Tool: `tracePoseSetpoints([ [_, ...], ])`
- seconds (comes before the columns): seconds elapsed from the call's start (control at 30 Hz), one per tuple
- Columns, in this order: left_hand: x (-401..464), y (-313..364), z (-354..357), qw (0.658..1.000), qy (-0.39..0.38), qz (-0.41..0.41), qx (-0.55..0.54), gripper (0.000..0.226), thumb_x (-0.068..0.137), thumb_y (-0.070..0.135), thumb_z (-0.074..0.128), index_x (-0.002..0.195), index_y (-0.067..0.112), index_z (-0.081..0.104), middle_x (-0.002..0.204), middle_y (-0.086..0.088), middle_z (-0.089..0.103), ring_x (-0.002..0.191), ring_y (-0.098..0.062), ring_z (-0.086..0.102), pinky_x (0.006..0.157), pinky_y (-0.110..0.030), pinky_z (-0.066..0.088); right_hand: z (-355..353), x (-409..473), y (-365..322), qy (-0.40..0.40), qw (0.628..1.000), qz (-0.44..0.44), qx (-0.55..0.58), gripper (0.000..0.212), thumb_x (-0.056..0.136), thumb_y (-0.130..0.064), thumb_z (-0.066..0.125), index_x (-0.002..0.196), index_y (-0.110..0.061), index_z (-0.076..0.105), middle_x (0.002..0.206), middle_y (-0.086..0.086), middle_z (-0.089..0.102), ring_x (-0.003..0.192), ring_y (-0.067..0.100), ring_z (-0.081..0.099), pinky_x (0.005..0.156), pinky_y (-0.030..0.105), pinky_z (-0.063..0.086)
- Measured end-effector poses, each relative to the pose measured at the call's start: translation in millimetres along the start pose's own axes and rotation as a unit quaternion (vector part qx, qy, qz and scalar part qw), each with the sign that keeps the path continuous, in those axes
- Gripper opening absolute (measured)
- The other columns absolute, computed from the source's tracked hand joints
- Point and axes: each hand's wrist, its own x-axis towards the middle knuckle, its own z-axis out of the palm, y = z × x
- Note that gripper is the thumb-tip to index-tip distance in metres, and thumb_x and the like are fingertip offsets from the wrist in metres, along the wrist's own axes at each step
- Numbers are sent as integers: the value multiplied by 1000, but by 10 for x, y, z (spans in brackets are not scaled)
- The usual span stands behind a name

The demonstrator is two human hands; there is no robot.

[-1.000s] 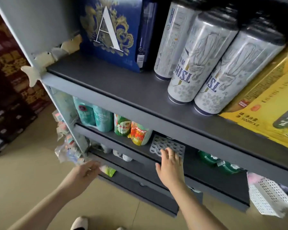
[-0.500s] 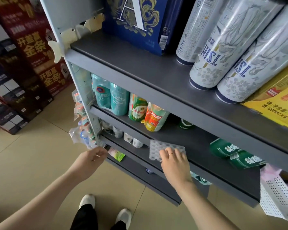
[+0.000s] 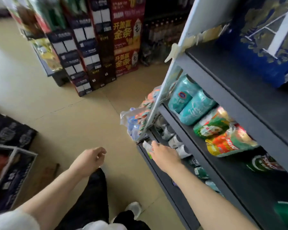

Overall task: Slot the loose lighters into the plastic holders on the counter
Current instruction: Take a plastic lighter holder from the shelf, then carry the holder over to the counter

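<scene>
Your right hand (image 3: pixel 165 155) is reaching to the front corner of the low shelf (image 3: pixel 158 165) and is touching a small pale, green-tipped item (image 3: pixel 147 147) there; blur makes it impossible to tell whether the fingers are gripping it or only resting against it, or whether it is a lighter. Your left hand (image 3: pixel 90 159) is hanging over the floor (image 3: pixel 73 117) with its fingers loosely curled and holding nothing, which is keeping it free to receive whatever the right hand is collecting. The shelving unit (image 3: pixel 223 100) beside your right arm is carrying teal packs (image 3: pixel 188 103) and green and orange packs (image 3: pixel 223 136), and clear packets (image 3: pixel 136 120) are hanging at its end post. Stacked cartons (image 3: pixel 96 47) are standing well apart across the floor. No plastic holder and no worktop are appearing in this view, so the slotting step is judged as not yet begun.
</scene>
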Motion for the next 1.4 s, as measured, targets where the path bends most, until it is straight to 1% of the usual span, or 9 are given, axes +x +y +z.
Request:
tracePoseSetpoints([
  [0.2, 62, -795, -672, 986, 115, -103, -68, 16, 90, 16, 53, 104, 14, 62, 84, 0, 65, 72, -17, 61, 63, -26, 42, -522, 936, -1084, 30, 989, -145, -29, 24, 94, -24, 36, 112, -8, 40, 108, 13, 62, 94, 35, 61, 64, 36, 41],
  [0.33, 186, -1387, -1178, 979, 133, -135, -71, 17, 90, 20, 52, 103, 18, 62, 93, 0, 68, 81, -16, 62, 71, -25, 46, -765, 1617, -1879, 33, 981, -188, -23, 21, 93, -25, 39, 106, -9, 40, 107, 10, 62, 94, 36, 61, 62, 35, 35],
  [0.53, 584, -2226, -2081, 980, 110, -152, -65, 21, 90, 20, 51, 109, 18, 60, 103, 2, 67, 90, -13, 62, 79, -25, 48, -972, 2656, -2762, -12, 983, -180, -39, 14, 92, -26, 39, 100, -14, 38, 108, 7, 62, 95, 33, 60, 64, 33, 36],
  [0.7, 1080, -2593, -2758, 966, 172, -156, -110, 20, 91, 22, 51, 107, 18, 62, 102, 1, 67, 90, -13, 62, 82, -30, 50, -1128, 3439, -3030, -32, 986, -148, -74, 13, 92, -26, 38, 98, -14, 37, 104, 7, 63, 92, 32, 60, 64, 34, 39],
  [0.83, 1581, -2719, -3275, 952, 219, -144, -157, 21, 91, 22, 52, 110, 17, 61, 97, 2, 64, 84, -14, 61, 77, -27, 49, -1292, 4154, -3143, -37, 985, -137, -98, 13, 92, -27, 38, 87, -19, 30, 99, 6, 64, 87, 29, 62, 59, 31, 37],
  [1.0, 2296, -3014, -3916, 941, 253, -136, -181, 21, 92, 22, 52, 112, 20, 59, 98, 4, 62, 84, -9, 60, 76, -25, 51, -1596, 5296, -3510, -46, 981, -150, -111, 10, 92, -30, 39, 92, -19, 37, 93, 2, 63, 80, 24, 62, 63, 34, 50],
  [1.23, 3091, -3706, -4719, 911, 253, -241, -217, 17, 90, 19, 55, 106, 19, 60, 91, 2, 63, 72, -8, 59, 60, -18, 46, -2211, 6716, -4631, -48, 957, -263, -114, 15, 95, -32, 37, 95, -17, 40, 95, 6, 65, 85, 29, 64, 59, 33, 43],
  [1.33, 3323, -4094, -5102, 893, 262, -289, -224, 15, 91, 21, 54, 105, 19, 60, 91, 3, 63, 75, -4, 57, 59, -11, 40, -2513, 7207, -5291, -39, 939, -329, -90, 15, 96, -32, 36, 91, -18, 37, 87, 6, 63, 75, 28, 63, 52, 32, 43],
  [1.4, 3460, -4378, -5337, 871, 278, -326, -240, 16, 91, 20, 54, 105, 17, 61, 90, 2, 64, 76, -7, 58, 59, -13, 40, -2649, 7516, -5714, -41, 928, -364, -74, 16, 96, -32, 36, 85, -20, 32, 80, 3, 61, 68, 26, 59, 43, 28, 30],
])
